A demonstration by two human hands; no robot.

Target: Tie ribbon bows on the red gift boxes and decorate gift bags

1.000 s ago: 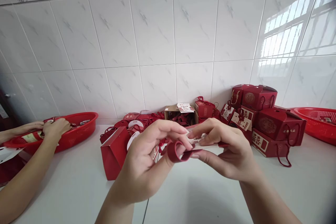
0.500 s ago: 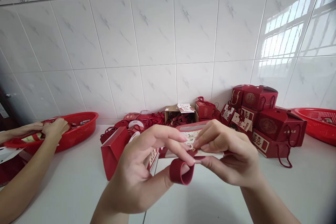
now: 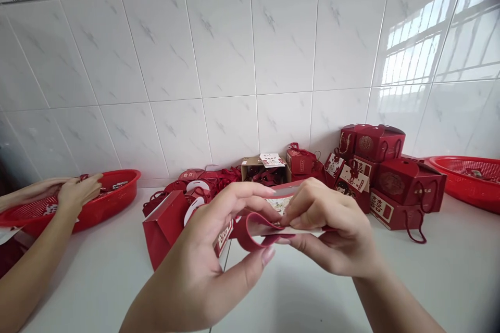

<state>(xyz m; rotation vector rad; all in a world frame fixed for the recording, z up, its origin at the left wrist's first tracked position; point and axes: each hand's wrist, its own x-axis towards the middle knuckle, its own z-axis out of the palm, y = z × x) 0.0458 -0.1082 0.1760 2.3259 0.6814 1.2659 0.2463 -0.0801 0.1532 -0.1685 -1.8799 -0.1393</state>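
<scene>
A wide red strip (image 3: 245,233), ribbon-like, bends into a loop against the near edge of a pale printed card or panel (image 3: 276,204) with red edging. My right hand (image 3: 332,229) pinches the strip's end and the panel edge between thumb and fingertips. Curved around the loop, my left hand (image 3: 207,257) has its thumb below and its fingers above, held apart. Whether those fingers press on the strip is partly hidden. Beyond my left wrist stands a red folded box (image 3: 166,226).
Red gift boxes (image 3: 406,182) are stacked at right, beside a red basket (image 3: 469,190). An open carton (image 3: 282,173) and several red packages line the tiled wall. At left, another person's hands (image 3: 78,192) reach over a red basket (image 3: 117,203).
The red loop has widened and shifted left; my left thumb has dropped away from my fingers. My right hand keeps its pinch. The other person's hands no longer show the red-and-green item.
</scene>
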